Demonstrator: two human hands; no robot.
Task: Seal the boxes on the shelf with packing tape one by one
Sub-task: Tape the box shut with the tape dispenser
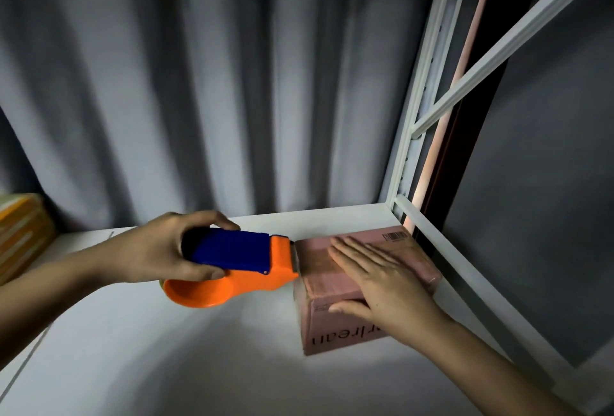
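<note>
Far left, at the edge: yellow boxes (20, 232), blurry. Next, left hand (159, 249), fingers (216, 221) and thumb curled tight round the blue handle of an orange tape dispenser (232, 266). Front end of the dispenser touching the left top edge of a pink cardboard box (335, 326). Box sitting on the white shelf (166, 349), close to the right corner by the white frame (428, 109). Right hand (382, 286) lying flat on the box top, fingers straight and close together, thumb down the front side. Grey curtain (199, 83) behind.

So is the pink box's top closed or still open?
Closed: the pink box has its flaps flat, with the right hand spread flat on top.
</note>
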